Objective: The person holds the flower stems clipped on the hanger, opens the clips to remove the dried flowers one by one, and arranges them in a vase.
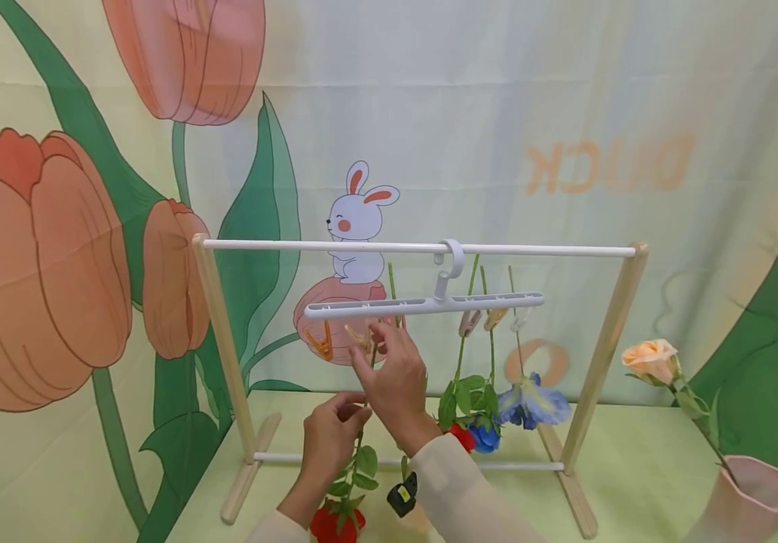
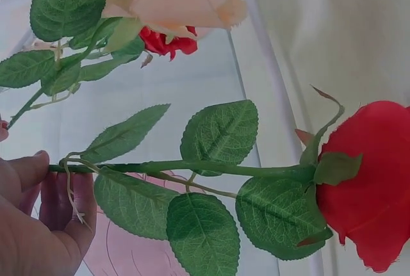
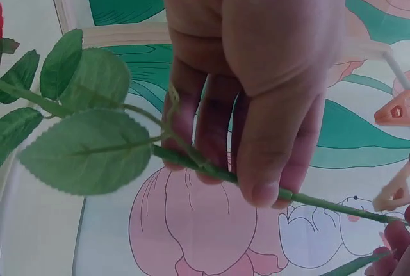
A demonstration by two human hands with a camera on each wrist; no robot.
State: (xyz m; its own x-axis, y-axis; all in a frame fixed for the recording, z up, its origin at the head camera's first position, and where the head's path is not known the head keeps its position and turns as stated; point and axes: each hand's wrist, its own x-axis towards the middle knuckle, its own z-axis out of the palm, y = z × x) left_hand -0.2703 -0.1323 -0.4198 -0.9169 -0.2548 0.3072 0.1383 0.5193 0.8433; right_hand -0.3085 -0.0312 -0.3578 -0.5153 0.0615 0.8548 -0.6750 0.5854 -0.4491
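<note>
Rose stem (image 2: pixel 170 166) is pinched by the left hand (image 1: pixel 330 437); near a beige clip (image 1: pixel 356 336), the grip of the right hand (image 1: pixel 396 379) cannot be told

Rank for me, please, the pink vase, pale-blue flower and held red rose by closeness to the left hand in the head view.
1. Held red rose: pinched in the left hand.
2. Pale-blue flower: hanging to the right.
3. Pink vase: far right.

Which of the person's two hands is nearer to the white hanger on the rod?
Right. The right hand is just below the white hanger; the left hand is lower down, farther from it, pinching the green stem.
</note>
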